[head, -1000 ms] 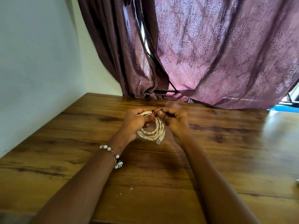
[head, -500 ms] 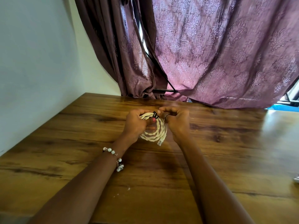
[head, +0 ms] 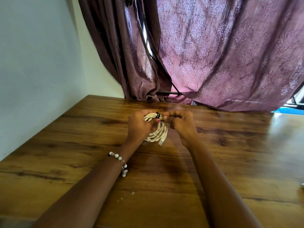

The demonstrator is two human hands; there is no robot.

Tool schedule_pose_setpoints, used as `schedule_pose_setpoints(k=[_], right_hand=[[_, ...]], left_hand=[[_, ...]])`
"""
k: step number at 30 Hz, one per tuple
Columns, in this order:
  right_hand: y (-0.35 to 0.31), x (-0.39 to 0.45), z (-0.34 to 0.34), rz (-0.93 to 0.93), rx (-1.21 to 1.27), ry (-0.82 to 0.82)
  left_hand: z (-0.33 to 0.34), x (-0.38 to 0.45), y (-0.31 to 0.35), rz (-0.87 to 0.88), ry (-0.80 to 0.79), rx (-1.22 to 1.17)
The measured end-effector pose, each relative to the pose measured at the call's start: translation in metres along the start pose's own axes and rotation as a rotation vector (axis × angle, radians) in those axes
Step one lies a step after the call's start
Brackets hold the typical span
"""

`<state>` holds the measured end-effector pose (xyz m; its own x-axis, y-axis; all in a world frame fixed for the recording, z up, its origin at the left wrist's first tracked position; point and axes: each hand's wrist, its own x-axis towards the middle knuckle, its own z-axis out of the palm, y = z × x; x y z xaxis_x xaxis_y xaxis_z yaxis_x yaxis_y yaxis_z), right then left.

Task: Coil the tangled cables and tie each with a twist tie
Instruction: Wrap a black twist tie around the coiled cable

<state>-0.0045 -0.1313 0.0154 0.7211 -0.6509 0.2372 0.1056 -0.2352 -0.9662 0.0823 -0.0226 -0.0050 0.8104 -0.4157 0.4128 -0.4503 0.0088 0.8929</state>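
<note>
- Cream cable: twisted strands, wound into a small coil. We hold it above the wooden table, towards the far middle of the top. The top of the coil sits between our two hands and the loop hangs down below them.
- Connector: the pale plug at one end of the cable. It hangs at the bottom right of the coil, pointing down towards the table.
- Black twist tie: wrapped round the top of the coil, between our two thumbs. A thin dark end of it runs to the right, towards our right fingertips. We cannot tell whether the ends are twisted together.
- Left hand: fingers curled round the left and upper part of the coil, gripping it; the thumb, with a pink nail, presses on the strands just below the tie.
- Right hand: fingers curled, fingertips pinching at the tie beside the top of the coil. A ring shows on one finger.
- The two hands are close together, nearly touching at the fingertips over the tie.
- Beaded bracelet: white and clear beads on our left wrist, with a small charm dangling.
- Purple patterned curtain: hangs behind the far edge of the table.
- White wall: to the left of the table.
</note>
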Motion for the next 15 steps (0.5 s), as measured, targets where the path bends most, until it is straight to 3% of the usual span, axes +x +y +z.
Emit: schedule_pose_setpoints(k=[5, 15], right_hand=[[0.002, 0.000, 0.002, 0.020, -0.040, 0.001], [-0.002, -0.001, 0.003, 0.007, -0.127, -0.006]], left_hand=[[0.001, 0.003, -0.007, 0.083, 0.022, 0.111], [0.004, 0.004, -0.013, 0.119, 0.036, 0.089]])
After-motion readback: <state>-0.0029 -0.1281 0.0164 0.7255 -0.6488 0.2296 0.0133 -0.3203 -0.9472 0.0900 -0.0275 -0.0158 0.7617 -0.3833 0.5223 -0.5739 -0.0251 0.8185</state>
